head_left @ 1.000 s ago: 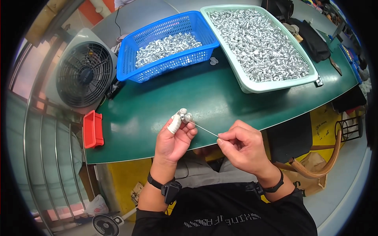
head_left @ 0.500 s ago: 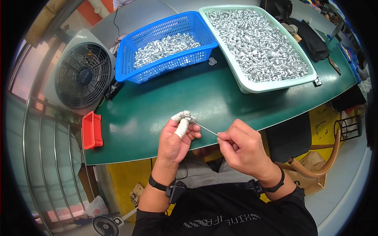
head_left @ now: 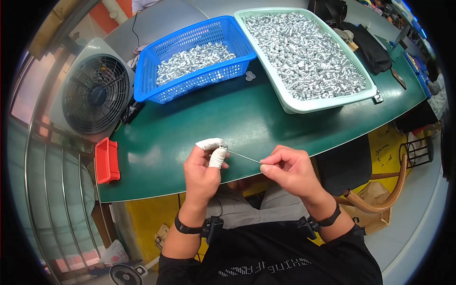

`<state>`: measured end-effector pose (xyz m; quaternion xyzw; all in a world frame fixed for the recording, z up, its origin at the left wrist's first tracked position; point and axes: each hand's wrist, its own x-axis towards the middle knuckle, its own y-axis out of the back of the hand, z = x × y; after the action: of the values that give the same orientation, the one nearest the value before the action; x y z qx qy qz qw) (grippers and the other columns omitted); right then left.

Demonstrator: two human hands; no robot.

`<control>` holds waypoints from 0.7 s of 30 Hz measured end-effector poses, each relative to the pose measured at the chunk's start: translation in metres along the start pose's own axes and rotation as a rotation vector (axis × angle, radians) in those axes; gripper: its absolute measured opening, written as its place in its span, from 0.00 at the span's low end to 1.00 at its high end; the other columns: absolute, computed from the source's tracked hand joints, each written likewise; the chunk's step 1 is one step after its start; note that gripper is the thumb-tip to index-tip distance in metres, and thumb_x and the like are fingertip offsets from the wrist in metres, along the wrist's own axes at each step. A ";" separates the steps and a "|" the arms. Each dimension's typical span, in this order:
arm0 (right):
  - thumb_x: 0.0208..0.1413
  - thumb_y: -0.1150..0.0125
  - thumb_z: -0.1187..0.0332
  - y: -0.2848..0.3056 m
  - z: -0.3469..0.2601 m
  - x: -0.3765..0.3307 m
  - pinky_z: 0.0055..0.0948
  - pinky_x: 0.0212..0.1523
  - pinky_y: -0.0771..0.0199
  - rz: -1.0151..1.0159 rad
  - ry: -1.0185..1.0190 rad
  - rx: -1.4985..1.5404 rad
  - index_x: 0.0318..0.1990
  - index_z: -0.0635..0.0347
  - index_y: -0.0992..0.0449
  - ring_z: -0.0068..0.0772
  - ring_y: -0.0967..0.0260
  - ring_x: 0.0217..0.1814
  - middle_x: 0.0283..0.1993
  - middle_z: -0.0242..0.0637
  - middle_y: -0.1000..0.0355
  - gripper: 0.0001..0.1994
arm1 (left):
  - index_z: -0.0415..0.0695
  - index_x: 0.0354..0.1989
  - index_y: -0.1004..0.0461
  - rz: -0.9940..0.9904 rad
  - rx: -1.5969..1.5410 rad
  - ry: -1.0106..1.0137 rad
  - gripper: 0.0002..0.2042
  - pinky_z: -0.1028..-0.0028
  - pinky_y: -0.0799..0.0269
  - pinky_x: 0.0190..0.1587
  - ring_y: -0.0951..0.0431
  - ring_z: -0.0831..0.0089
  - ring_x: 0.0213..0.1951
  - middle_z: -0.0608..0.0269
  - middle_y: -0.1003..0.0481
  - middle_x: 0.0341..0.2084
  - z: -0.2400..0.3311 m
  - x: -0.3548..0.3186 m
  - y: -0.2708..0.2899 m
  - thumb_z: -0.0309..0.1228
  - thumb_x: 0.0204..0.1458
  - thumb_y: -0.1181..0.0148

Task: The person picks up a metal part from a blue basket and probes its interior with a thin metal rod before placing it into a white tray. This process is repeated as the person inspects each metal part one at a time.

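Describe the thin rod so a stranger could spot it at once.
Find the green table, then the left hand and right hand above its near edge. The rod slants between them, from the right's bare fingers to the left's white wraps. It is long and thin, unlike the short metal pieces heaped in the blue basket and pale green basket.

We see a green desk (head_left: 190, 126) | white finger wraps (head_left: 217, 158) | blue basket (head_left: 204, 76), hole-patterned | mint-green basket (head_left: 304, 106) | silvery parts (head_left: 304, 52), silvery rod (head_left: 243, 156) | red box (head_left: 107, 161) | our black shirt (head_left: 304, 247), dotted white lettering (head_left: 263, 267)
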<state>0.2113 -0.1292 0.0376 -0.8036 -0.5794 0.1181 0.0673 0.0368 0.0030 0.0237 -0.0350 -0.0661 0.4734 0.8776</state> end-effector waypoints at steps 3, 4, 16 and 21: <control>0.53 0.35 0.79 -0.005 0.006 0.000 0.18 0.26 0.38 0.092 0.275 -0.417 0.38 0.68 0.20 0.15 0.37 0.26 0.32 0.30 0.29 0.05 | 0.39 0.47 0.27 0.063 0.193 -0.046 0.08 0.76 0.26 0.28 0.23 0.71 0.34 0.58 0.24 0.40 -0.002 -0.001 -0.002 0.27 0.62 0.45; 0.54 0.34 0.79 -0.006 0.006 0.000 0.18 0.27 0.36 0.041 0.219 -0.298 0.38 0.68 0.20 0.16 0.35 0.27 0.32 0.31 0.28 0.05 | 0.39 0.47 0.27 0.045 0.088 0.032 0.09 0.77 0.26 0.27 0.23 0.72 0.33 0.58 0.24 0.40 -0.003 0.001 0.000 0.28 0.62 0.45; 0.54 0.35 0.73 0.009 0.029 0.010 0.20 0.33 0.29 0.050 0.276 -0.311 0.36 0.66 0.21 0.21 0.29 0.31 0.31 0.32 0.26 0.05 | 0.41 0.48 0.29 -0.034 -0.101 0.174 0.08 0.82 0.31 0.23 0.27 0.79 0.28 0.65 0.27 0.32 0.003 0.007 0.006 0.28 0.64 0.48; 0.53 0.36 0.74 0.018 0.033 0.013 0.24 0.34 0.30 -0.077 0.058 -0.012 0.34 0.66 0.22 0.23 0.30 0.33 0.34 0.34 0.29 0.04 | 0.40 0.47 0.29 -0.091 -0.004 0.179 0.07 0.81 0.31 0.26 0.28 0.80 0.29 0.66 0.27 0.33 -0.003 0.011 0.012 0.26 0.64 0.47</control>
<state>0.2224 -0.1237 0.0002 -0.7841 -0.6086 0.0883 0.0838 0.0334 0.0192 0.0200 -0.0759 0.0103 0.4277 0.9007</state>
